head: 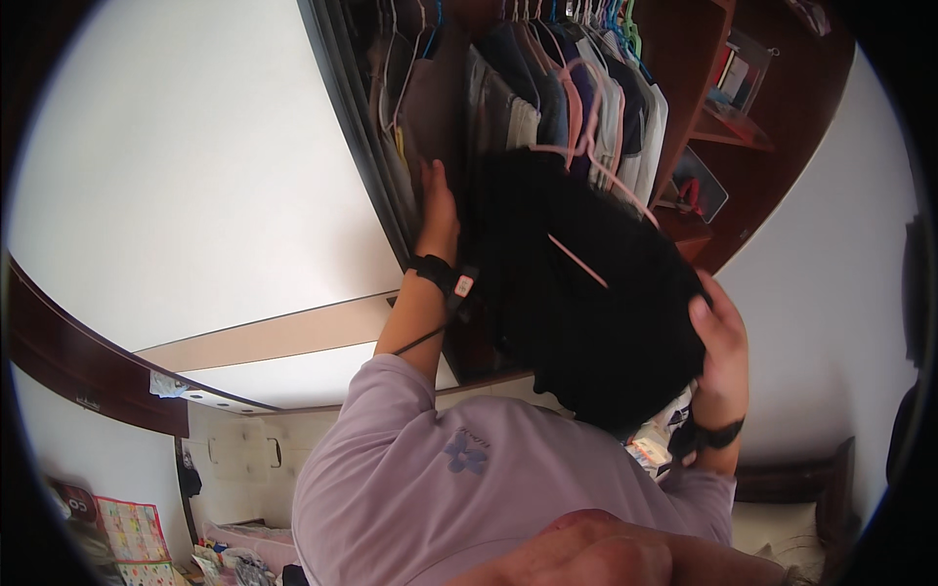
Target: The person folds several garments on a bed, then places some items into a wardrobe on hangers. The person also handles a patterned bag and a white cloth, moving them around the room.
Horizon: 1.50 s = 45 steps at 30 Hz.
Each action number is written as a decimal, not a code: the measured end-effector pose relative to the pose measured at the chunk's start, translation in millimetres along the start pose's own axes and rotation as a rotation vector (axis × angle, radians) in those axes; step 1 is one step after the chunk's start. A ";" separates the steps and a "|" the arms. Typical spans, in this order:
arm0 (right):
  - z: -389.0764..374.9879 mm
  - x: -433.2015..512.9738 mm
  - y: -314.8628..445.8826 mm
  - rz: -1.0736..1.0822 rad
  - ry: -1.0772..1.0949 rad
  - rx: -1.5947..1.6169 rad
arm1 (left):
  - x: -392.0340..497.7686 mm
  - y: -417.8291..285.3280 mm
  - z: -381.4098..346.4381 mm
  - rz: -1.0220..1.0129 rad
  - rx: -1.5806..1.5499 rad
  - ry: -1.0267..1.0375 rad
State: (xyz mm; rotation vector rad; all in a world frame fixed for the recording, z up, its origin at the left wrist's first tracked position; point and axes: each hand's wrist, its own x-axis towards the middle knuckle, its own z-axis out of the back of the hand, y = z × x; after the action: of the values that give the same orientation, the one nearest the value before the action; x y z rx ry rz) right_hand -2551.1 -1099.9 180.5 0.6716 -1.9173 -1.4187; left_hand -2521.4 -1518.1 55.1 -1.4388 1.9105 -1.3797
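A black garment (608, 322) hangs on a pink hanger (592, 132) before me, its hook pointing up towards the wardrobe. My right hand (722, 329) grips the garment's right edge, thumb on the near side. My left hand (440, 209) reaches into the wardrobe beside a dark brown garment (434, 95), fingers pointing up; whether it holds any cloth is hard to tell. Behind the black garment, several clothes hang in a row, among them a white striped shirt (652, 139). Both wrists wear black bands.
A large white sliding door panel (198, 168) with a dark frame edge stands left of the opening. Dark wood shelves (733, 139) with a clear box and a tray are at the right, beside a pale wall (821, 308). Lower right is a bed's dark headboard (791, 480).
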 end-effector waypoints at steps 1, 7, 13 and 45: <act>-9.2 20.8 -0.9 0.018 0.044 -0.009 | -7.5 -3.5 -1.5 0.031 0.038 -0.027; -77.9 148.4 -6.2 0.179 -0.165 -0.153 | -30.1 -21.8 -12.6 0.038 0.154 0.003; -134.9 271.9 3.5 0.328 -0.248 -0.546 | -23.2 -18.4 -8.6 0.005 0.188 0.072; -57.3 391.8 -59.4 0.461 0.094 -0.118 | -21.1 13.2 -5.0 -0.040 0.326 0.235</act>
State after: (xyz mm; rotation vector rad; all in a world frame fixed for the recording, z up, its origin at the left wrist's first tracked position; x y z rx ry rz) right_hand -2763.7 -1437.6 213.1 0.2132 -1.7539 -1.1712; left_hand -2523.3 -1497.2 40.8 -1.2068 1.6911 -1.8490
